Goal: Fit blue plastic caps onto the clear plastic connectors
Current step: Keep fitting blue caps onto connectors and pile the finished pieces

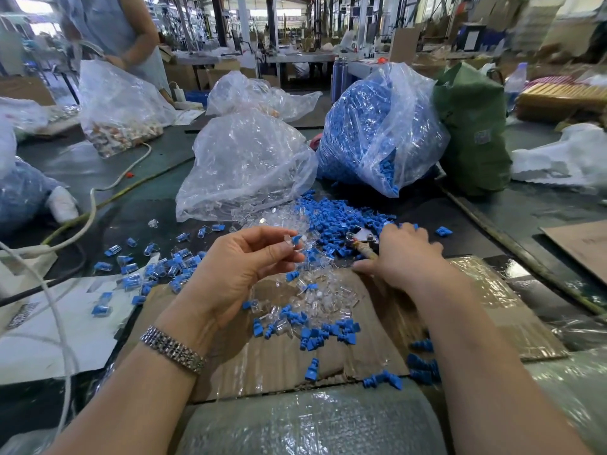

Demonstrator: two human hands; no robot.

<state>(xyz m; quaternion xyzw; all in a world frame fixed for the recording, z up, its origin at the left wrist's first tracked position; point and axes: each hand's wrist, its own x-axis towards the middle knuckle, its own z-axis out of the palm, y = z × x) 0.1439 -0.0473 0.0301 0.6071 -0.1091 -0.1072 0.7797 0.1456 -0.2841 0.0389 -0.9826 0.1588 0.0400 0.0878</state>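
The left hand [243, 267] pinches a small clear plastic connector with a blue plastic cap [293, 240] at its fingertips, raised just above the flattened brown cardboard sheet [279, 362]. The right hand [399, 257] reaches, fingers curled, into the loose blue caps [341, 218] beyond the cardboard; whether it grips one I cannot tell. A light pinch could let the slippery connector drop among the scattered clear connectors [315, 300] on the cardboard. Beyond lie a dark worktable [147, 165], bulging plastic bags and a cluttered factory hall.

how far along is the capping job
Done: a scatter of capped connectors lies at left. In hand: the left hand pinches a connector with a cap; the right hand reaches into the loose pile. Left: that pile and a big bag of caps.
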